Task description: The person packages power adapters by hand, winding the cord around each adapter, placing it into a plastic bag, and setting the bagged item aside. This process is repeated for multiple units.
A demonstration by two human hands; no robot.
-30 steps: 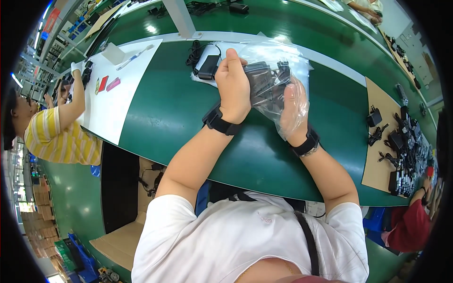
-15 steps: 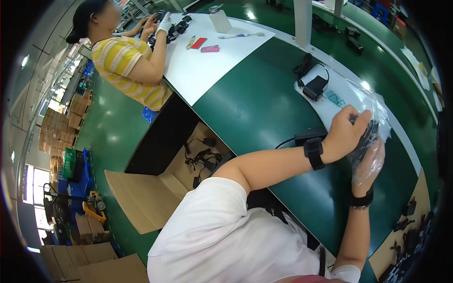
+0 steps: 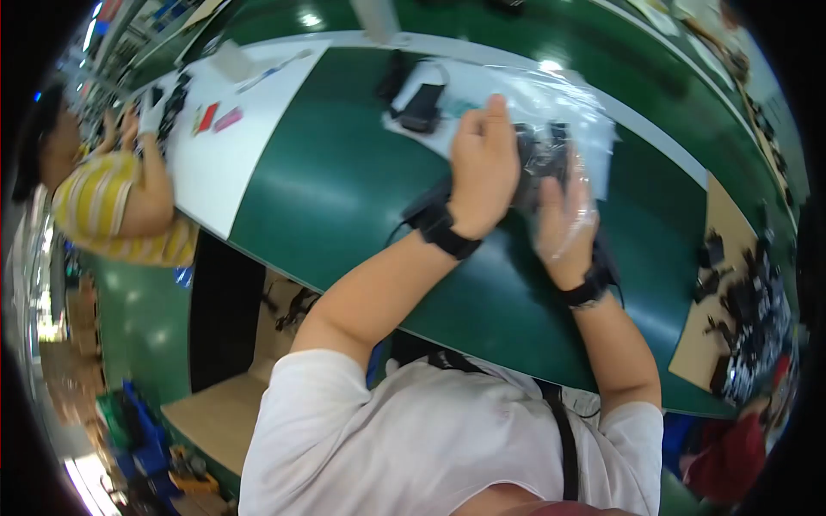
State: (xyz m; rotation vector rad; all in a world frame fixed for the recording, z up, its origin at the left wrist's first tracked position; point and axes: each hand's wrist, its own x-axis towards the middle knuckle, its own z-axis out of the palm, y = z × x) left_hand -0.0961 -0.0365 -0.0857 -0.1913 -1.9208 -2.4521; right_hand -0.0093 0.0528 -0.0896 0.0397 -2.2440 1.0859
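Note:
A clear plastic bag (image 3: 544, 185) with a dark, cabled item (image 3: 557, 142) inside, perhaps a power adapter, is held up between both hands. My left hand (image 3: 486, 168) is closed at the bag's left side, fingers curled and thumb pointing up. On the other side, my right hand (image 3: 568, 211) grips the bag, its film lying over the fingers; blur hides the exact hold. Behind my left hand a black power adapter (image 3: 422, 107) rests on a pile of clear bags (image 3: 594, 107). Another dark adapter (image 3: 426, 199) lies beside my left wrist.
A cardboard sheet (image 3: 699, 344) on the right carries many black adapters (image 3: 748, 297). At the left, a co-worker in a striped shirt (image 3: 107, 198) handles dark cables by a white sheet (image 3: 206, 172) with a toothbrush (image 3: 271, 70). An open cardboard box (image 3: 211, 413) stands below the table.
The view has swung to the right, so the co-worker sits farther left. My hands are more side by side, with the bag between them. My left thumb now points upward.

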